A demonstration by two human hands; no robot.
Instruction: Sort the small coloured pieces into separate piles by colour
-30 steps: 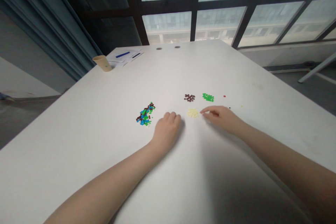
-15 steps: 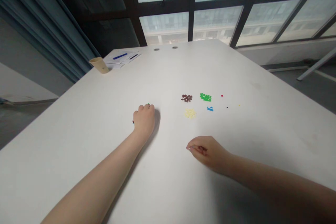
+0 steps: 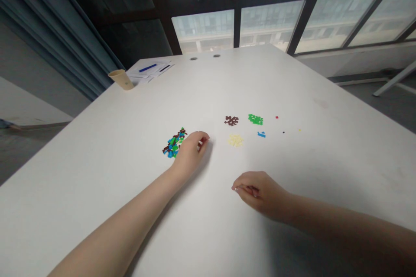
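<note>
My left hand [image 3: 191, 149] is just right of a mixed pile of small blue, green and brown pieces [image 3: 172, 144], partly covering it. Its fingers are curled together towards the right; what they may pinch is hidden. Nearer to me, my right hand [image 3: 258, 189] rests closed above the table, thumb and index finger pressed together, with a tiny pale speck at the tips too small to name. Beyond the hands lie sorted groups: brown pieces [image 3: 232, 120], green pieces [image 3: 255, 119], pale yellow pieces [image 3: 235, 140] and a few blue pieces [image 3: 261, 134].
Single red [image 3: 277, 117], black [image 3: 284, 132] and yellow [image 3: 299, 130] pieces lie at the right of the groups. A tan paper cup [image 3: 121, 79] stands at the left edge of the white table [image 3: 208, 91], beside papers [image 3: 143, 75] with a blue pen [image 3: 147, 68].
My left hand has moved right off the mixed pile, which now shows, and its fingers point towards the sorted groups. My right hand has hardly moved.
</note>
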